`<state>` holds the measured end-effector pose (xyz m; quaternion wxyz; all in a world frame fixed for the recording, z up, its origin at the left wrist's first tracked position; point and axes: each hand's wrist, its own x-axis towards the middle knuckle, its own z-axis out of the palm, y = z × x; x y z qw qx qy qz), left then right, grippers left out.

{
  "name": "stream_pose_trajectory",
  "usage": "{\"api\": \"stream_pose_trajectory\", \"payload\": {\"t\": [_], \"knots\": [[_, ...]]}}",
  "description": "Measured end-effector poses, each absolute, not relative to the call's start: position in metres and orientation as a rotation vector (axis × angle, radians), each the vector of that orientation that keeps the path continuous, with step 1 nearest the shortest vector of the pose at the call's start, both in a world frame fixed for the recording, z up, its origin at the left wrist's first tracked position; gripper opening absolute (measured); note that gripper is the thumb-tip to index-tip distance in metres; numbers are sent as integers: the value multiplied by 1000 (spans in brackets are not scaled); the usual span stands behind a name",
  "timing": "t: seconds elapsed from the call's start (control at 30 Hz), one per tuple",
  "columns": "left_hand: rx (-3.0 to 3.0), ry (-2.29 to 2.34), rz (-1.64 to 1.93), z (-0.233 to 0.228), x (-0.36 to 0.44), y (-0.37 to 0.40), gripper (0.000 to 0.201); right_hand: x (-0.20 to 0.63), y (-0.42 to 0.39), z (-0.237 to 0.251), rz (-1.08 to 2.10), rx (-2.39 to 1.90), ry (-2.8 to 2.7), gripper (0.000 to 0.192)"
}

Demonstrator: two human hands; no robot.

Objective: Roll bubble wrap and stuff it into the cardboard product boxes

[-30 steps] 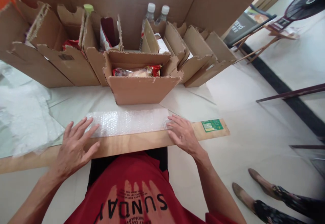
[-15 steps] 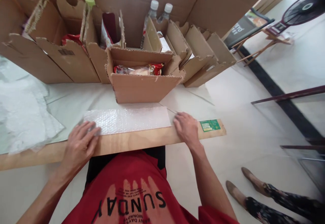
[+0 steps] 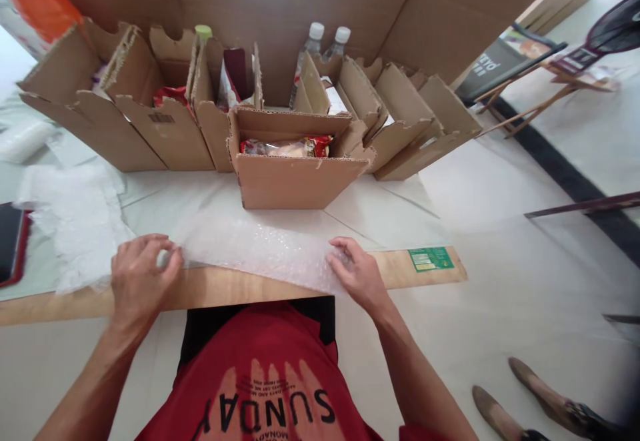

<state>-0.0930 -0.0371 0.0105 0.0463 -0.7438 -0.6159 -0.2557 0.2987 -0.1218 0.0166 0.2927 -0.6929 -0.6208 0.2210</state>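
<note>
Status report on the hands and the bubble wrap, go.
Left hand and right hand each pinching one end of bubble wrap sheet at table edge. Open cardboard box just behind it. Nothing between.

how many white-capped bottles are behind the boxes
2. Both stand side by side at the back, behind the open cardboard box: the left bottle and the right bottle. More may be hidden by the box flaps.

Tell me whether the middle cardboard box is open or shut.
Open: the cardboard box has its flaps up, and packets show inside.
</note>
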Motion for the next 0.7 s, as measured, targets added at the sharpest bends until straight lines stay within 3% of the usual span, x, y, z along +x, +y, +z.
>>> {"api": "stream_pose_trajectory", "payload": {"t": [0.1,0.17,0.23,0.33,0.47,0.6,0.7], "knots": [[-2277,-1904,-747,37,-93,2,22,264,-150,25,989,-1681,-1646,65],[-2355,-1907,-689,45,-80,37,26,233,-157,24,1173,-1572,-1683,76],[-2414,-1923,-654,42,-60,71,22,206,-156,19,1281,-1486,-1723,72],[-2512,-1912,-675,28,-36,96,30,182,-150,13,1435,-1392,-1707,46],[-2670,-1814,-787,20,-56,45,44,181,-147,14,1693,-1345,-1461,32],[-3392,-1359,-784,30,-100,-56,54,180,-139,14,1923,-1135,-1034,44],[-3328,-1493,-895,28,-101,-99,58,171,-120,11,1960,-1011,-836,56]]}}
